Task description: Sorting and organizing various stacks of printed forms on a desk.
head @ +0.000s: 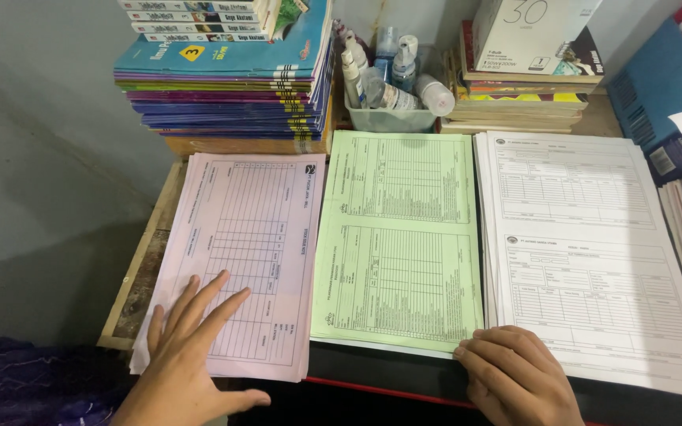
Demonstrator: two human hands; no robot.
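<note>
Three stacks of printed forms lie side by side on a wooden table (145,260). My left hand (187,347) rests flat, fingers spread, on the near left corner of the pink stack (246,229). My right hand (515,375) has its fingers curled at the near edge where the green stack (400,237) meets the white stack (586,252). Its fingertips touch the bottom right corner of the green sheets. Whether it pinches a sheet is not clear.
A tall pile of colourful books (230,75) stands behind the pink forms. A clear tub of small bottles (388,87) sits behind the green ones. More books and a white box (526,35) are at the back right, and a blue folder (661,91) with further paper stacks at the right edge.
</note>
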